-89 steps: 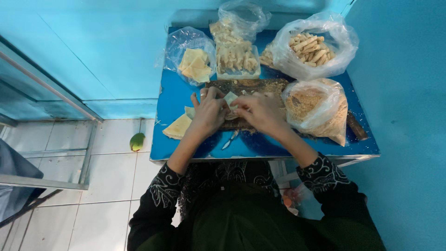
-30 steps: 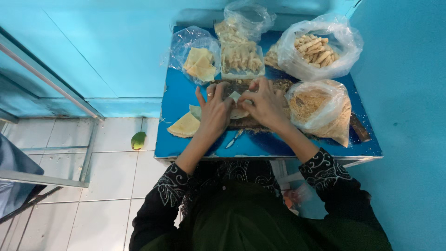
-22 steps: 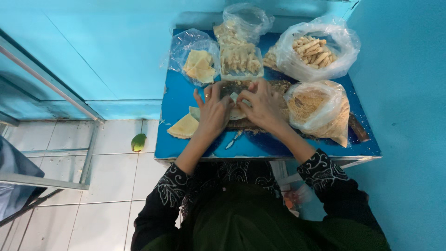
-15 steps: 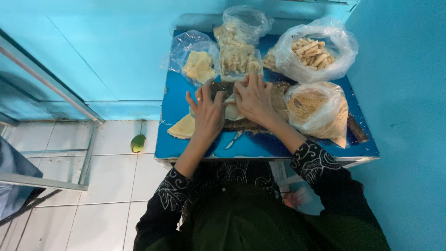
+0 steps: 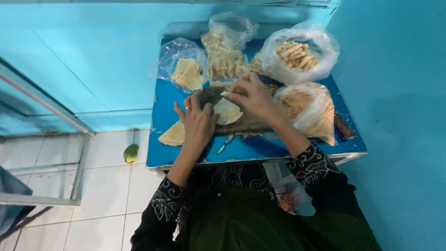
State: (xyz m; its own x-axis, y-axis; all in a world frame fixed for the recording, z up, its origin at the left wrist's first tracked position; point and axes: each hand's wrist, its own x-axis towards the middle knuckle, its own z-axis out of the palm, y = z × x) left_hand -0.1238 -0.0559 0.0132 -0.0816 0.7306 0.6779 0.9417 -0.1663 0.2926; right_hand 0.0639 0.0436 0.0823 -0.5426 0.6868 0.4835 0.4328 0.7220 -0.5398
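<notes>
Pale wrapper sheet (image 5: 228, 111) on dark board (image 5: 251, 122), between hands; left hand (image 5: 199, 122) flat on edge, right hand (image 5: 251, 95) pinching far corner.

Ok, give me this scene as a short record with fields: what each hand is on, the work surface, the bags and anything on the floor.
left hand: left hand flat on the near edge of the pale wrapper sheet
right hand: right hand pinching the sheet's far edge
work surface: dark wooden board on a blue table
spare sheets: folded stack left of the board
bags: bag of wrappers, bag of rolled sticks, bag of filling
floor: green fruit on white tiles
</notes>
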